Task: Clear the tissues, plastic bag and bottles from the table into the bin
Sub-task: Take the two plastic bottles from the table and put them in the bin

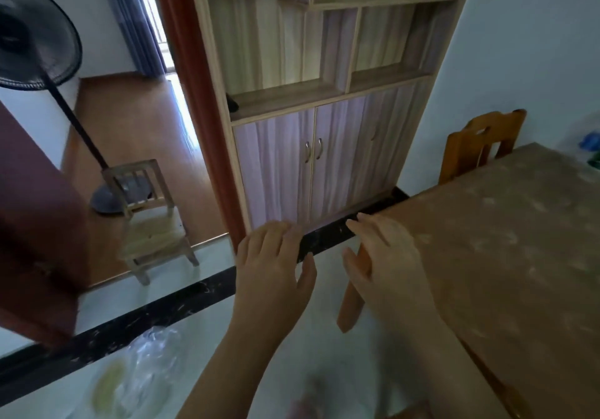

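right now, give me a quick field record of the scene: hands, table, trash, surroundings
left hand: open, empty, held out over the floor
right hand: open, empty, beside the table corner
table: patterned brown cloth; near part bare, blurred blue and green items at the far right edge
plastic bag: clear, crumpled, low at the lower left, blurred
bin: cannot tell
surroundings: cabinet ahead, small wooden chair, standing fan

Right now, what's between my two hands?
Nothing is held between the left hand and right hand. The head view shows only the black floor strip and pale floor tile in that gap.
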Demonstrator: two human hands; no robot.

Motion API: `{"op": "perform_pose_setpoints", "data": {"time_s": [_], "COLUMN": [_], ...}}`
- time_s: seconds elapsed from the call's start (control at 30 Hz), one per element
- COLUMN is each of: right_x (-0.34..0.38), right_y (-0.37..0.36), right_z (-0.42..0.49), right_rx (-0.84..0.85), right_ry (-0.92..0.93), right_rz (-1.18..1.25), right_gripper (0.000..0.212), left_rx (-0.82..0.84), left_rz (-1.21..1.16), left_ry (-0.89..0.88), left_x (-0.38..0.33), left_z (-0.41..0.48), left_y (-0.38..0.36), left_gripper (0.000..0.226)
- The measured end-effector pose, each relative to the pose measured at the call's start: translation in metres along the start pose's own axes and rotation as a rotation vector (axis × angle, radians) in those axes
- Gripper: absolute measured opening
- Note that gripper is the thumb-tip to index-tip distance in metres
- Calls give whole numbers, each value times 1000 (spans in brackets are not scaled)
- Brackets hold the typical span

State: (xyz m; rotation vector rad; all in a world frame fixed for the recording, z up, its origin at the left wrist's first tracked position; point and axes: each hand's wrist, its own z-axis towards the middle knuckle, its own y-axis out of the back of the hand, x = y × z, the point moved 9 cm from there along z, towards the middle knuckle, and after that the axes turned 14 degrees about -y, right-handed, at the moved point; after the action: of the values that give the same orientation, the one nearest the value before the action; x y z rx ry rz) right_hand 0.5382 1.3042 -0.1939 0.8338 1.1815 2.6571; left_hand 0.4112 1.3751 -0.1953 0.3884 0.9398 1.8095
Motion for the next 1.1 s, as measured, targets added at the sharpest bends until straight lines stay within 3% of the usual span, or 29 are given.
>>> {"op": "perform_pose_setpoints", "data": {"time_s": [0.27,0.63,1.1], "right_x": [-63,-139,-202], "right_y": [-34,-99,-179], "right_z": [138,245,425], "right_rx": [-75,-30,-121], "right_ry": [-89,-265,-540], "right_rz": [-44,-162,-355], "right_gripper": [32,40,41], "left_rx": [-5,133,135], "left_rz": [-49,-213,-434], "left_ry": [-198,-245,-476], "left_x": [28,80,157], "left_z": [148,264,455], "left_y": [-83,-210,-349], "left_gripper": [32,36,37]}}
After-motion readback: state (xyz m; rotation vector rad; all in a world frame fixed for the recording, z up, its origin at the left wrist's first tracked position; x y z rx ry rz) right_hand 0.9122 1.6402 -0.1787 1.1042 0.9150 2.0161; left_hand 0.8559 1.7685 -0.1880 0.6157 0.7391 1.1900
